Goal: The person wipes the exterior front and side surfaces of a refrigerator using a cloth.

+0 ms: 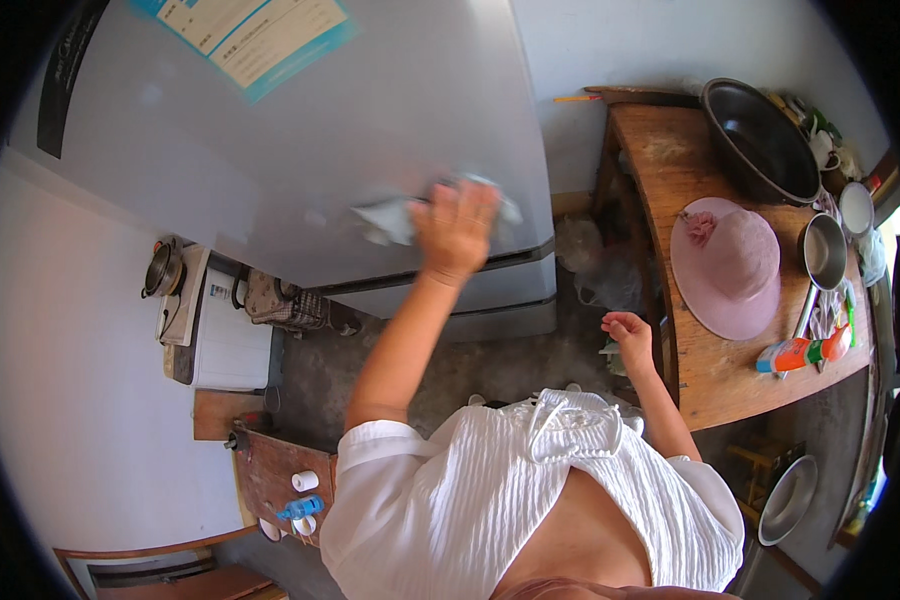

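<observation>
My left hand [454, 225] lies palm-down on a pale cloth [390, 222], pressing it against the grey refrigerator door [307, 150]. Motion blurs both the hand and the cloth, whose edges stick out on either side of the fingers. Just below them runs the dark gap above the lower drawers [435, 289]. My right hand [631, 337] hangs in the air beside the wooden table [690, 382], its fingers loosely curled. No object shows in it, though its palm side is partly hidden.
On the table are a pink sun hat [742, 262], a large dark basin [772, 142], a saucepan [824, 251] and an orange bottle [802, 352]. Plastic bags [607, 277] lie beneath it. A white appliance [229, 330] and a brown low table [285, 465] stand left.
</observation>
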The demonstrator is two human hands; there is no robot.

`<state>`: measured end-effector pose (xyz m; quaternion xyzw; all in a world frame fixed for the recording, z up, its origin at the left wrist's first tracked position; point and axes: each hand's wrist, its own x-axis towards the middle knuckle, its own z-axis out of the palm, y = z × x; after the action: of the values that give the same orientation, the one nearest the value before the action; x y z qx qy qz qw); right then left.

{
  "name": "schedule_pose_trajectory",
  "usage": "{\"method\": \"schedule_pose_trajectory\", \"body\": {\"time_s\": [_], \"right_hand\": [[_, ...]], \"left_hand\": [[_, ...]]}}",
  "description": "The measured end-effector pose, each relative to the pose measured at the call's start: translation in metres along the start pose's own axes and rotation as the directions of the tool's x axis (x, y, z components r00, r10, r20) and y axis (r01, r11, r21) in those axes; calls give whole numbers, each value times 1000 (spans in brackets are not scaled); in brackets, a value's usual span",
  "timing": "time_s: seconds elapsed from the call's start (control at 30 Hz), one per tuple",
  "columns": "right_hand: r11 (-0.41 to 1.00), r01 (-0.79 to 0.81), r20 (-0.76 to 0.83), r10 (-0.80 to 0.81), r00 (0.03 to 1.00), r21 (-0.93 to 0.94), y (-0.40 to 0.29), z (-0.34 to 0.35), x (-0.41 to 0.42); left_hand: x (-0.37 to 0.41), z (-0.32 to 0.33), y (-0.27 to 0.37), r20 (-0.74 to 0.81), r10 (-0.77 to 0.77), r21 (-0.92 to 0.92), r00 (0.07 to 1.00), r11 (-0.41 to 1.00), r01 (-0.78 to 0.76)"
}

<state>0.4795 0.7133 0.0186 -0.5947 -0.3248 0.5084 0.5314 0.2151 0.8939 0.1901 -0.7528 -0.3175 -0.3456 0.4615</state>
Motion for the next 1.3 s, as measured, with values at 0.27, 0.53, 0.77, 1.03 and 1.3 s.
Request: {"method": "schedule_pose_trajectory", "body": {"time_s": [0.27,0.53,0.77,1.03,1.3], "right_hand": [[997,-28,3,28,1000,75,9,53,-4],[992,-84,-38,88,995,95,17,113,-26],[991,-64,-169,84,982,121,32,125,-43],[985,-25,-145,50,988,172,13,138,-50],[977,61,-126,-36,991,202,3,130,-40]], "left_hand": [[-124,19,1,138,371,-167,918,923,-348],[-250,-60,-201,506,233,-347,831,936,-52],[-270,-102,-239,177,-640,37,748,763,645],[-137,-1,-58,-23,-213,-271,977,942,199],[-17,-9,30,117,-14,-459,993,886,67]]}}
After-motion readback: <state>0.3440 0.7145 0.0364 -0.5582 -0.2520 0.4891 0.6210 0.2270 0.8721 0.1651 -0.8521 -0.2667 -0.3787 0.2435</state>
